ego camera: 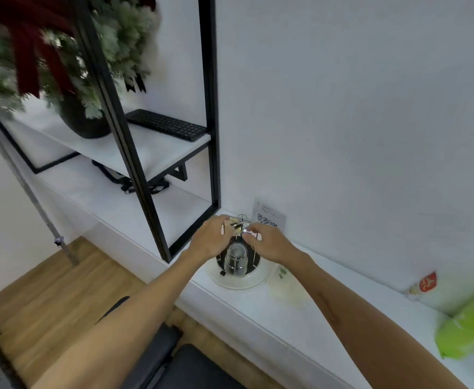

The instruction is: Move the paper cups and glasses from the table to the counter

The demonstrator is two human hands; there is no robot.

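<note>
A round glass rack with a white base (258,280) and a black middle stands on the white counter (258,313) against the wall. One clear glass (236,259) sits on the rack's near side. My left hand (212,238) and my right hand (268,244) meet over the top of the rack. Their fingertips pinch a small shiny glass (240,228) between them, blurred and partly hidden by the fingers. The rack's wire handle (243,217) pokes up just behind it.
A QR-code card (268,217) leans on the wall behind the rack. A black-framed shelf (146,192) with a keyboard (167,124) and a potted plant (85,119) stands to the left. A green bag (468,324) lies on the counter at the right.
</note>
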